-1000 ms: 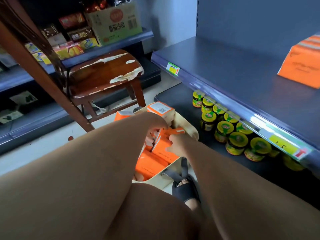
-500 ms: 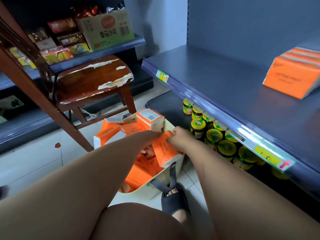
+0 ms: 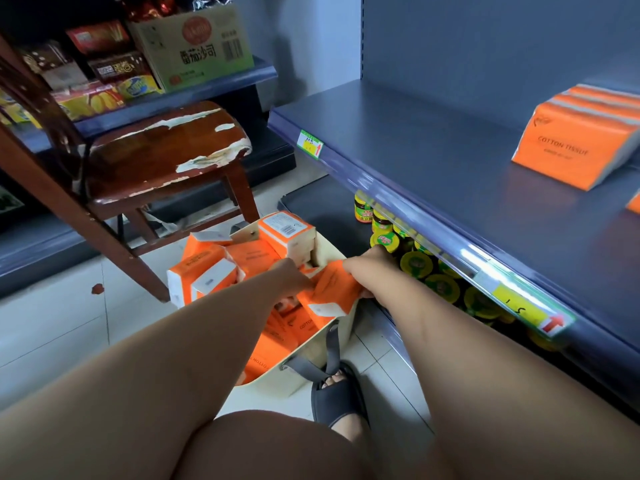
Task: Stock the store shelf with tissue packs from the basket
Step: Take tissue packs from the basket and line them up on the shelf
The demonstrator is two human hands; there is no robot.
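left hand (image 3: 293,279) + right hand (image 3: 362,271) hold tissue pack (image 3: 332,289) | above basket (image 3: 273,384)

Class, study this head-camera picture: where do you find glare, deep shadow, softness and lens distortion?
Head view: glare streaks the price rail on the shelf edge; the jars beneath sit in shadow; the right hand and held tissue pack look slightly soft, while print on the shelved tissue pack is readable; the wide lens bows the shelf edge and swells the near forearms.

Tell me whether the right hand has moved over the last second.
Yes. Measured against the basket, the right hand has come up from among the packs to the rim nearest the jars, gripping a tissue pack.
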